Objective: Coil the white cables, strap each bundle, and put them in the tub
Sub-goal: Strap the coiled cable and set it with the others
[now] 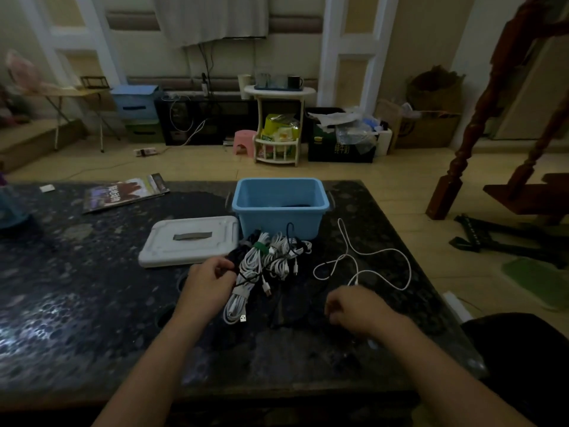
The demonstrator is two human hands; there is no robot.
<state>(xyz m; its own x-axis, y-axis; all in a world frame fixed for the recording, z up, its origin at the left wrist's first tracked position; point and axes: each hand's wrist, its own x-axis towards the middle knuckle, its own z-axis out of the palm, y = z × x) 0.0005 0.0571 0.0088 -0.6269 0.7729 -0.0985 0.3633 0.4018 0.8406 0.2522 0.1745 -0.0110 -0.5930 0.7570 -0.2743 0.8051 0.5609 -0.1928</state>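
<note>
Left hand (207, 280) curled on a thin dark cord beside the bundles (261, 269), probably to drag it clear. Right hand (354, 306) curled at the end of the loose cable (369, 263); hold on the plug impossible to tell. Ahead of both: tub (278, 208), open for loading, lid (189, 243) set leftward. Underneath, dark stone table (92, 303); beyond, dim cluttered room.

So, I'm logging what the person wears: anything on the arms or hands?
Nothing shows. The left hand and right hand are bare, without gloves. Both forearms are bare up to the picture's edge: no sleeves, watch or bracelet. Rings cannot be told in the dim light.
</note>
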